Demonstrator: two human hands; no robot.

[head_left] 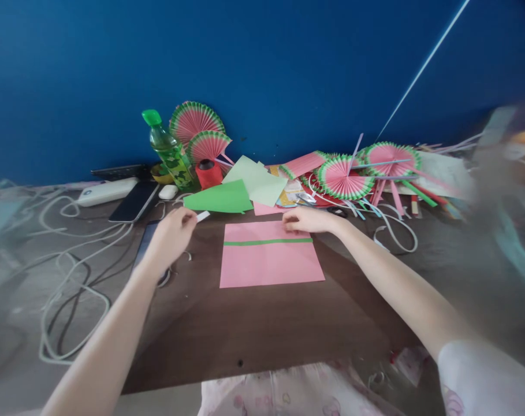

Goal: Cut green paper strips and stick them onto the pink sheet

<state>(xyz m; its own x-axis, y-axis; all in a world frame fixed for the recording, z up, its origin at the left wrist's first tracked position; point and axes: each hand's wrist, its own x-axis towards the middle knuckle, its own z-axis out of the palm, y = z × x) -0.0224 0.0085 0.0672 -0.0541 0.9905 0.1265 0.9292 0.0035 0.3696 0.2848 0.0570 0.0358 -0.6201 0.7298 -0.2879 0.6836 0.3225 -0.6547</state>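
Note:
A pink sheet of paper [266, 266] lies flat on the dark brown table, crossed near its top by a narrow green paper strip [262, 242]. My right hand [304, 221] rests on the sheet's upper right part, fingers bent down and slightly apart, just above the strip. To the left of the sheet, my left hand [178, 231] is closed on a small white strip [203, 216] that sticks out past the fingertips; its kind is unclear. Just beyond that hand lies a green paper sheet [221, 197], with pale green sheets [260, 184] partly behind it.
Watermelon-coloured paper fans [197, 124] stand by a green bottle [169, 153] at the back left. More round fans [346, 179] lie at the back right. Phones [134, 202], a white power bank [107, 192] and tangled white cables [67, 289] occupy the left side. A blue wall [279, 69] rises behind.

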